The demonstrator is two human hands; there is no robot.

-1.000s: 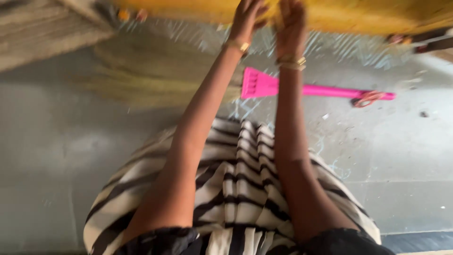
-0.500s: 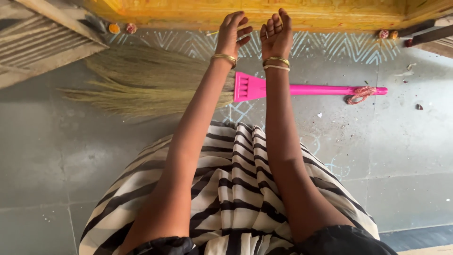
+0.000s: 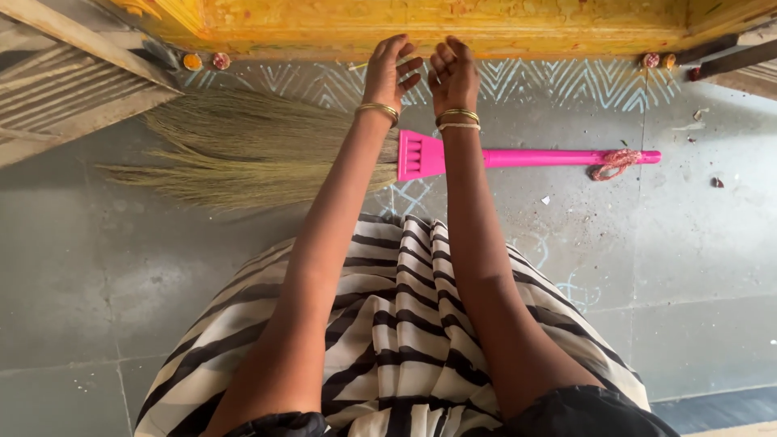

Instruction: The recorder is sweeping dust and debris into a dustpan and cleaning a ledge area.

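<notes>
While both arms stretch forward over a black-and-white striped skirt (image 3: 405, 324), the left hand (image 3: 388, 73) and the right hand (image 3: 453, 74) hang side by side above the grey stone floor (image 3: 688, 267), near each other but not touching. Each hand has its fingers loosely curled and slightly spread, and neither holds anything. Gold bangles sit at both wrists.

Just below the hands lies a broom (image 3: 324, 154), flat on the floor: its pink plastic handle (image 3: 558, 156) points to the right, with a reddish cord looped near the end, and its fan of dry grass bristles (image 3: 243, 146) spreads to the left. The wrists cross over the pink collar where bristles meet handle, yet the hands seem to be above it, not on it; the angle makes the gap hard to judge.

Beyond the fingertips, white chalk zigzag patterns (image 3: 566, 81) run along the foot of a yellow painted threshold (image 3: 486, 24). Small crumbs and specks are scattered on the floor at the right, so sweeping looks unfinished, and the broom is not yet picked up.
</notes>
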